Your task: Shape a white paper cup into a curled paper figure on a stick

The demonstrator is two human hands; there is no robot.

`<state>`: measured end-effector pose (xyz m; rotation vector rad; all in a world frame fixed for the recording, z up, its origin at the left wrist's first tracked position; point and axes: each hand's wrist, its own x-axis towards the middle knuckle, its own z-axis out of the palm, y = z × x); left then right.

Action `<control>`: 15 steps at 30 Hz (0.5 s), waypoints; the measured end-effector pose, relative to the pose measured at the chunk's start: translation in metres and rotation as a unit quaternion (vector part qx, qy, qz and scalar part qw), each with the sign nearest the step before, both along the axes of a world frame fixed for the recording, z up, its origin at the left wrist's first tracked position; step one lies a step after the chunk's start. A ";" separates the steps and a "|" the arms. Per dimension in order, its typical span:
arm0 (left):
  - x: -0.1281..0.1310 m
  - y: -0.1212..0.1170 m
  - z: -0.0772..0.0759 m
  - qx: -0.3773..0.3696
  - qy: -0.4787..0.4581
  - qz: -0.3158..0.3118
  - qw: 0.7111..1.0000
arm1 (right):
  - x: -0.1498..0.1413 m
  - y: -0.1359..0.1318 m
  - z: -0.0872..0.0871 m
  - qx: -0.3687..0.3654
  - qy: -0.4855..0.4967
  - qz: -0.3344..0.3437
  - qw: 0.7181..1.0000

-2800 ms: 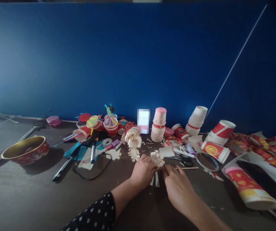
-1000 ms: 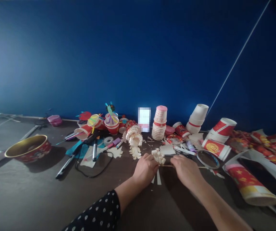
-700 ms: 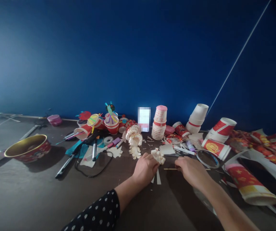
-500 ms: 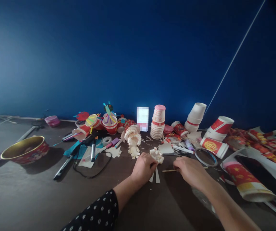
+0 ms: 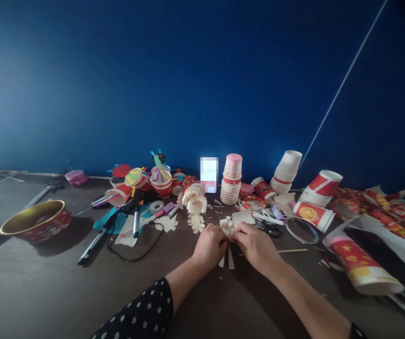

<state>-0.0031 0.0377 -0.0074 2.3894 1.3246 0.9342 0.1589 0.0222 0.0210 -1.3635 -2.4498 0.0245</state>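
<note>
A small white piece of curled paper [image 5: 228,226] with strips is held between my two hands at the middle of the table. My left hand [image 5: 209,246] is closed on its left side, the fingertips pinched. From the right, my right hand [image 5: 257,246] pinches at the same paper, its fingertips partly hidden. Flat paper strips [image 5: 231,259] reach down toward me below the fingers. Under my right wrist lies a thin wooden stick [image 5: 294,250], its middle covered. Just beyond my left hand is a larger cream curled-paper piece [image 5: 195,200].
Stacked paper cups [image 5: 231,188] stand behind. More cups [image 5: 311,214] and a fallen red-and-yellow cup [image 5: 364,266] lie right, near a dark phone [image 5: 389,263]. On the left are a red bowl with gold inside [image 5: 36,228], a box cutter [image 5: 98,242] and a marker [image 5: 136,222].
My right hand has moved left from the wooden stick to the curled paper and now pinches at it. The stick stays on the table. My left hand keeps its place.
</note>
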 end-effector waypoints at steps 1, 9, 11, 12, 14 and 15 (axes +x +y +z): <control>0.000 0.000 0.000 -0.003 -0.004 0.001 1.000 | 0.000 0.001 -0.001 -0.003 0.008 0.004 1.000; 0.000 -0.003 0.005 -0.012 0.032 0.016 0.999 | -0.001 0.004 -0.006 -0.027 0.071 0.035 0.997; 0.000 -0.005 0.007 -0.010 0.054 0.023 0.998 | -0.002 0.004 -0.008 -0.031 0.085 0.036 0.995; 0.001 -0.005 0.008 -0.010 0.063 0.027 0.998 | -0.002 0.004 -0.009 -0.031 0.092 0.033 0.995; 0.001 -0.005 0.009 -0.013 0.073 0.031 0.997 | -0.002 0.004 -0.009 -0.034 0.100 0.030 0.994; 0.001 -0.005 0.009 -0.015 0.074 0.032 0.997 | -0.002 0.003 -0.008 -0.038 0.103 0.031 0.994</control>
